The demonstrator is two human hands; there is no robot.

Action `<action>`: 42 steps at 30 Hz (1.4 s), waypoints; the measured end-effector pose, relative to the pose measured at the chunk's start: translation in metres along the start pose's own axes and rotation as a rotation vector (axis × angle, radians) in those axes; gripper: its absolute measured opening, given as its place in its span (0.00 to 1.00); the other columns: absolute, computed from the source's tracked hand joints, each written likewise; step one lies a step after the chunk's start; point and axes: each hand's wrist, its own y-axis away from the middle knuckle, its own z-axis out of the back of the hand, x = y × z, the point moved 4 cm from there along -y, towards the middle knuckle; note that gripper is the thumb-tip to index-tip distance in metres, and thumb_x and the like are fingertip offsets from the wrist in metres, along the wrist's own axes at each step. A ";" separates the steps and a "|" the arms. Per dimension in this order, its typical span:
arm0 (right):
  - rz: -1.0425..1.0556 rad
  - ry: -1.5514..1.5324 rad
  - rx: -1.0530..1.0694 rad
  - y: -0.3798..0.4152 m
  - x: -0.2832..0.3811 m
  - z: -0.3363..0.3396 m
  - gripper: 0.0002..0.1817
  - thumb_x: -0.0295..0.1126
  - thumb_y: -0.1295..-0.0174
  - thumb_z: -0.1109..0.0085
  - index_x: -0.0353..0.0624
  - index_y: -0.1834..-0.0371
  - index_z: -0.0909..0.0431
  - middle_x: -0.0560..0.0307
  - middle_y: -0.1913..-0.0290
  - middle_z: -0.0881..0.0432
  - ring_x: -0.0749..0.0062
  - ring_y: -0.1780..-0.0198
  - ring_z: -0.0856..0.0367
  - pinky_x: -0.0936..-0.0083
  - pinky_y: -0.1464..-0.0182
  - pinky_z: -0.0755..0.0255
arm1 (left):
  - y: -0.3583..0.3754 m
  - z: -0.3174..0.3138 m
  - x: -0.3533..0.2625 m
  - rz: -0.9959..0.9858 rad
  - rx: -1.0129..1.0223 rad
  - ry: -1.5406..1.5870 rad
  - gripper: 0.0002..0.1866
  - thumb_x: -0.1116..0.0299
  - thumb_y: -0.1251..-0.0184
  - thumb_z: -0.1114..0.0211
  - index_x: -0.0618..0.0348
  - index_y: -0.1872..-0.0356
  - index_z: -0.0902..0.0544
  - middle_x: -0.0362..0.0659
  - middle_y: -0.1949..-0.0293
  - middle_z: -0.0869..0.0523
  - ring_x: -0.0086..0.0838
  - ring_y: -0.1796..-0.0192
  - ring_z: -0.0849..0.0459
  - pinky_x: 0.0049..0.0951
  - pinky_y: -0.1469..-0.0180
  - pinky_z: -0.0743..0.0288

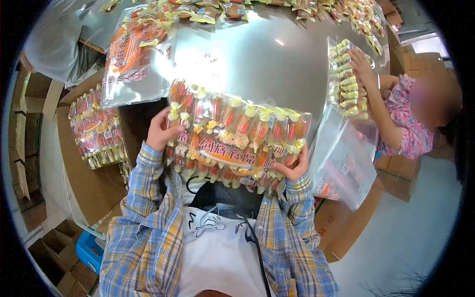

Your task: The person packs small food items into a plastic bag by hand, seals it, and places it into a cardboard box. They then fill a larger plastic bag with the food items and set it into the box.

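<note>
A large clear bag of wrapped snack packs (232, 136), with red and orange printing, is held up in front of my chest. My left hand (162, 129) grips its left edge, thumb over the front. At its lower right edge, my right hand (295, 166) clasps it the same way. Rows of small yellow-ended packets fill the bag. The fingers behind the bag are hidden on both sides.
A metal table (257, 54) carries loose packets (213, 14) at its far edge and a printed bag (138, 54) at left. Another filled bag (96, 128) sits by a cardboard box (94, 190). At right, a person's hand (363, 69) touches a packet-filled bag (346, 81) near flat empty bags (341, 158).
</note>
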 end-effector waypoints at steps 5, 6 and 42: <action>-0.097 -0.154 0.040 -0.013 -0.024 0.004 0.57 0.29 0.50 0.14 0.35 0.19 0.44 0.46 0.28 0.26 0.59 0.32 0.21 0.61 0.31 0.25 | 0.028 0.002 -0.002 -0.092 0.121 0.056 0.49 0.66 0.42 0.17 0.67 0.22 0.37 0.45 0.34 0.22 0.29 0.33 0.23 0.35 0.29 0.28; -0.154 -0.175 0.065 -0.020 -0.040 0.014 0.57 0.28 0.50 0.14 0.35 0.19 0.44 0.45 0.28 0.26 0.58 0.32 0.21 0.61 0.31 0.24 | 0.033 0.002 -0.007 -0.066 0.082 0.033 0.50 0.65 0.42 0.17 0.67 0.22 0.38 0.45 0.34 0.22 0.30 0.34 0.23 0.35 0.29 0.29; 0.410 -0.403 0.604 -0.047 0.124 -0.346 0.39 0.30 0.39 0.23 0.38 0.25 0.32 0.53 0.35 0.19 0.61 0.40 0.17 0.63 0.39 0.20 | 0.414 0.228 -0.053 -0.870 -1.240 0.351 0.28 0.51 0.17 0.47 0.59 0.28 0.25 0.43 0.38 0.17 0.35 0.35 0.21 0.41 0.30 0.30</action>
